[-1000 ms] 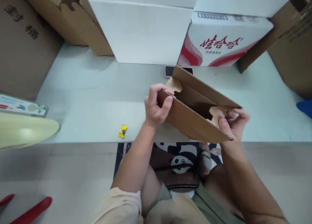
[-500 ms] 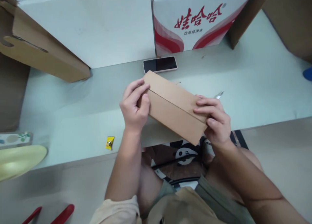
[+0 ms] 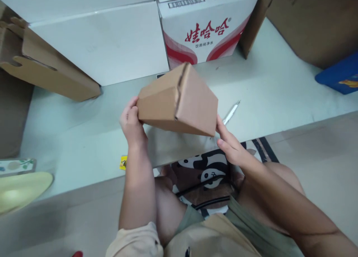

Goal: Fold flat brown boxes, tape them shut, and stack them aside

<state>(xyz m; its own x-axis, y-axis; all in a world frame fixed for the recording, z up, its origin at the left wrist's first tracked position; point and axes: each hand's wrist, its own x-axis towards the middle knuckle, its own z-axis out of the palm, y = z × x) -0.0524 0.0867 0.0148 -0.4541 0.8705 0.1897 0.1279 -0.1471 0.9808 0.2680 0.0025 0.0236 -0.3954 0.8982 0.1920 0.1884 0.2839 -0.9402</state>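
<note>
A small brown cardboard box [image 3: 198, 100] is held up above the tabletop, tilted so that one end panel faces me. My left hand [image 3: 132, 121] is closed round its far left end, fingers partly hidden behind it. At the lower right corner, my right hand [image 3: 231, 143] grips the box edge, with the thumb below and the other fingers partly out of sight. A slim white pen-like tool [image 3: 231, 112] lies on the table just beyond the right hand. Behind the box, only a corner of a phone [image 3: 160, 76] shows.
Large white cartons [image 3: 131, 44] stand along the back, one with red lettering [image 3: 207, 35]. An open brown carton [image 3: 61, 72] is at the left. A yellow wrapper [image 3: 123, 162] lies near the front edge [image 3: 92, 178]. A blue package [image 3: 338, 76] sits at the right.
The box has been turned and tipped, so its end panel now faces me instead of its long seamed face. My right hand has shifted left and down to its corner.
</note>
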